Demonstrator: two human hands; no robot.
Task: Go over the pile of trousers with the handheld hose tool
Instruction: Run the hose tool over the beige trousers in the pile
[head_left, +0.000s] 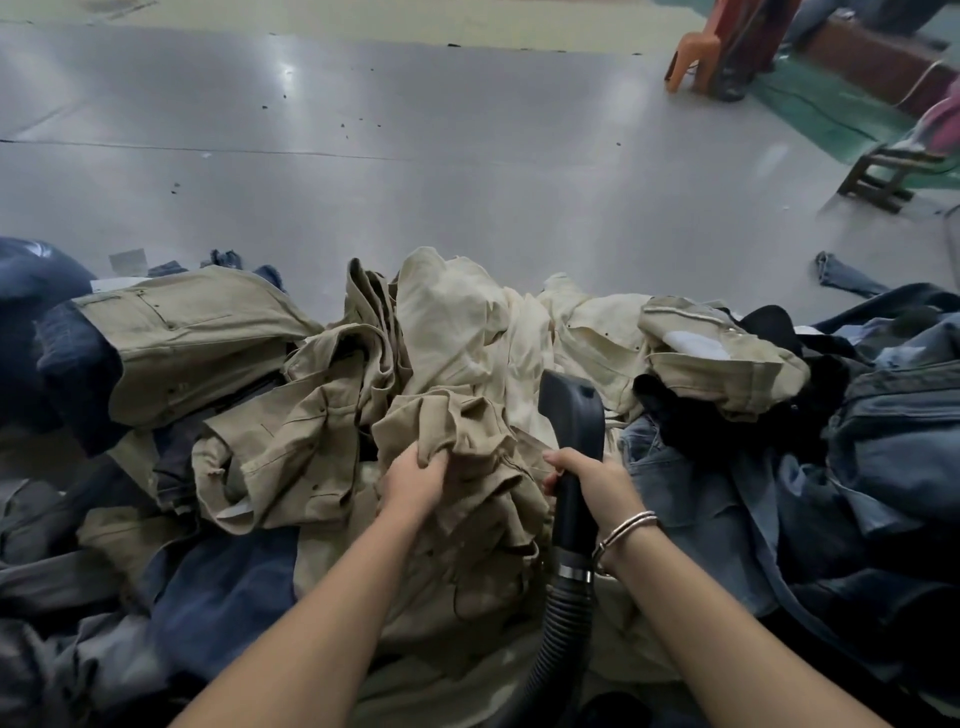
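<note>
A heap of trousers (467, 338) fills the lower half of the view, with khaki and cream pairs in the middle and dark blue denim at both sides. My left hand (413, 480) grips a bunched fold of khaki trousers (457, 421) at the centre of the heap. My right hand (597, 486) holds the black hose tool (571, 410) by its handle. The tool's wide nozzle points away from me and rests on the cream fabric. Its ribbed black hose (558, 629) runs back toward me between my forearms.
Beyond the heap lies a shiny grey floor (415, 156) with small dark specks. An orange plastic chair (696, 57) and a dark wooden stool (883, 176) stand at the far right. A single blue denim piece (841, 275) lies apart on the floor at right.
</note>
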